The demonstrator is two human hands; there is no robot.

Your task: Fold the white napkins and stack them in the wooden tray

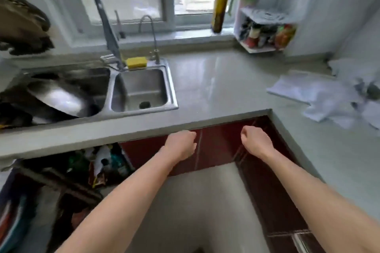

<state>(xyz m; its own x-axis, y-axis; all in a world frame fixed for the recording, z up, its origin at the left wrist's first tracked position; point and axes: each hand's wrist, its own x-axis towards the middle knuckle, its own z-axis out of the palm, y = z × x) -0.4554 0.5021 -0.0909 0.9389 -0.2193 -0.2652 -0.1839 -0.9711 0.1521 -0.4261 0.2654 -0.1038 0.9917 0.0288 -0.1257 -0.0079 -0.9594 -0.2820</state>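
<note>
The napkins (320, 96) at the right of the frame were white. The counter (216, 80) was pale grey and glossy, the sponge (136, 62) yellow, the bottle (220, 8) dark olive green, the cabinet doors (218, 146) dark red, the sink (139, 90) steel grey.

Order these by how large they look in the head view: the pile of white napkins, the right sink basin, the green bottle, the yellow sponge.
1. pile of white napkins, though blurred and cut off by the frame edge
2. right sink basin, close to the pile, so this order is unsure
3. green bottle
4. yellow sponge
</note>
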